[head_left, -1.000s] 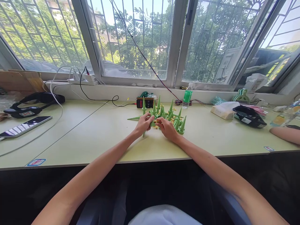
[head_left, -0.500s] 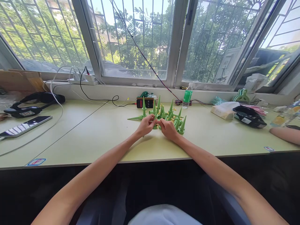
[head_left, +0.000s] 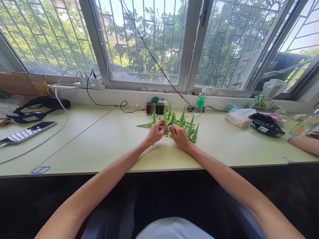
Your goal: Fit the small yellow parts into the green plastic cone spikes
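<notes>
Several green plastic watering spikes [head_left: 195, 133] with pointed cones and small yellow parts stand and lie in a cluster on the table around my hands. My left hand [head_left: 156, 132] is closed on one green watering spike [head_left: 165, 123], its cone pointing up beside my thumb. Just to the right, my right hand [head_left: 178, 135] has its fingers curled together near that spike's side. Whatever those fingers pinch, if anything, is too small and hidden to make out. Left of my left hand, another spike [head_left: 144, 125] lies flat with its tip to the left.
Behind the cluster stands a phone [head_left: 159, 109] on a cable. A green-labelled bottle [head_left: 200, 103], a tissue pack [head_left: 238, 119] and a black headset [head_left: 266, 124] are to the right. Another headset [head_left: 31, 114] and a phone [head_left: 30, 132] lie left. Another person's forearm [head_left: 302, 144] rests at far right.
My right hand has shifted slightly right, leaving a small gap between my hands. My left hand keeps its hold on the spike. The whole view has moved slightly.
</notes>
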Motion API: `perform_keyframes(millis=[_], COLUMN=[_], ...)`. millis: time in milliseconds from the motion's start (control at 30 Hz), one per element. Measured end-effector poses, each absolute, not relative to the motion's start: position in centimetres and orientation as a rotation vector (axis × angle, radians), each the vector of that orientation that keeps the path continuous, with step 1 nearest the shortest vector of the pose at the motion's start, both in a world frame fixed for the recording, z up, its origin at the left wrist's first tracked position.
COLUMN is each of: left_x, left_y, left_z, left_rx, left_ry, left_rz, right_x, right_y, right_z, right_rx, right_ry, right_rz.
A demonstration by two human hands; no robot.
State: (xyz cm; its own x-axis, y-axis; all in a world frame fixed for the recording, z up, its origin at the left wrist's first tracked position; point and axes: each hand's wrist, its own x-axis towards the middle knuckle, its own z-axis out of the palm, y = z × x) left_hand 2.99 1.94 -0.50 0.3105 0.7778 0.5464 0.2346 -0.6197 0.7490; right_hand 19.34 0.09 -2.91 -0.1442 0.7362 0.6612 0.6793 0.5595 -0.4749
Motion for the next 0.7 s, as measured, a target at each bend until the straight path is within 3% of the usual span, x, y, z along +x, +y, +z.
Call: perform_keyframes(millis=[367,700], left_x=[2.85,3.0], left_y=[1.67,2.09], left_z=[-0.81,-0.04], left_rx=[2.242,1.845], left_ry=[0.847,0.884], left_rz=[1.241,1.299], right_x=[19.3,19.25], right_y=[0.24,-0.4], right_z=[-2.91,-2.5], right_rx=[-1.2,-1.075], right_ry=[-1.851,-1.814], right_rz=[0.071,0.205])
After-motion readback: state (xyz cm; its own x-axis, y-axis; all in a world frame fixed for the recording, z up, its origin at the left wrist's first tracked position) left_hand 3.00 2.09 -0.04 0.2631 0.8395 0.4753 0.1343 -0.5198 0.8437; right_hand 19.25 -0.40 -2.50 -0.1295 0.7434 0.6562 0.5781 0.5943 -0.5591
